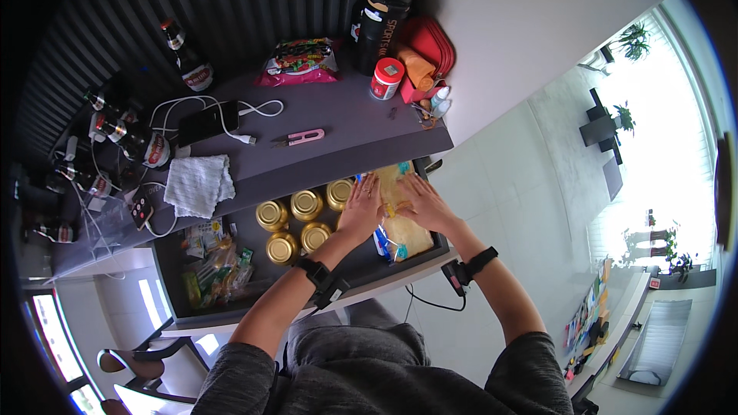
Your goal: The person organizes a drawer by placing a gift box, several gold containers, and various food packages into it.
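A pulled-out drawer [369, 275] with a dark interior lies before me. At its right end are two clear plastic packages with pale yellow contents; the far package [391, 185] sits behind the near package [414, 237]. My left hand [363, 207] rests palm down at the packages' left side, its fingers extended. On their right side lies my right hand [426, 206], also palm down, with fingers stretched toward the far package. Neither hand is closed around anything. Left of my left hand stand several gold-lidded jars [307, 205], one partly hidden by that hand.
Small plastic packets [222, 271] fill the drawer's left end. On the dark counter above are a white cloth [199, 185], pink-handled thread snips [305, 136], a phone [207, 123] with white cables, a red-lidded jar [386, 78], a black sports bottle [377, 34] and several glass bottles [189, 60].
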`<state>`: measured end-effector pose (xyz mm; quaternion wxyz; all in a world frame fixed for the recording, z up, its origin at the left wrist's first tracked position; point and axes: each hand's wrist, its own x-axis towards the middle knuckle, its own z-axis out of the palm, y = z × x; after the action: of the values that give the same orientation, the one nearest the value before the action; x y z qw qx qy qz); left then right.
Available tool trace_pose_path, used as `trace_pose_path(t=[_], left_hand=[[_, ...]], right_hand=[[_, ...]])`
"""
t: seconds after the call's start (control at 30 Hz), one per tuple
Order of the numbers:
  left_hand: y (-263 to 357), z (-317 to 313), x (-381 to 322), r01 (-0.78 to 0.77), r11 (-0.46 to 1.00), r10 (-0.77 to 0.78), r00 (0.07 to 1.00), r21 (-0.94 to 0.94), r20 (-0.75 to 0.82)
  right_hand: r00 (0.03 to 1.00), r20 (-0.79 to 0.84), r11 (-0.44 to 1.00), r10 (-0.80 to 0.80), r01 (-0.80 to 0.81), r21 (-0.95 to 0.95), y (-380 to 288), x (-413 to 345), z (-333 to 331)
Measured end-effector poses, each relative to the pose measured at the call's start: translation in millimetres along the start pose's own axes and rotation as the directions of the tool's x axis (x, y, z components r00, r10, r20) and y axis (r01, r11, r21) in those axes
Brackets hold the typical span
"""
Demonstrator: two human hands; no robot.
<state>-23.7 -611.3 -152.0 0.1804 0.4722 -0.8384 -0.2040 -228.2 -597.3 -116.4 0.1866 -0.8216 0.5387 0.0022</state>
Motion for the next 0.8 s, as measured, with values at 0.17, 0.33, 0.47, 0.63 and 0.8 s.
trace_pose_path(t=[0.17,0.33,0.47,0.63,0.8], left_hand=[[-12.6,-3.3,-26.9,0.138,0.972,-0.153,0.986,-0.189,-0.064],[-23.5,4.3,-39.0,0.315,0.923,-0.289,0.946,-0.220,0.145],[-35.8,29.0,-42.6,0.297,0.819,-0.271,0.954,-0.491,0.125],[-20.5,22.5,-33.4,0.614,0.390,-0.457,0.776,-0.686,0.435],[-25.5,21.4,-38.1,0.611,0.132,-0.415,0.749,-0.781,0.516]], right_hand=[[0.975,-0.116,0.982,0.188,-0.183,0.055,-2.9,-20.6,-17.1],[0.994,-0.107,0.998,0.033,-0.039,-0.056,-10.7,-30.1,-19.2],[0.980,-0.149,0.941,-0.131,0.075,-0.331,-19.8,-6.8,-6.8],[0.942,-0.172,0.855,-0.289,0.173,-0.490,-12.0,6.1,2.1],[0.935,-0.150,0.880,-0.321,0.236,-0.411,-26.4,7.1,-15.1]])
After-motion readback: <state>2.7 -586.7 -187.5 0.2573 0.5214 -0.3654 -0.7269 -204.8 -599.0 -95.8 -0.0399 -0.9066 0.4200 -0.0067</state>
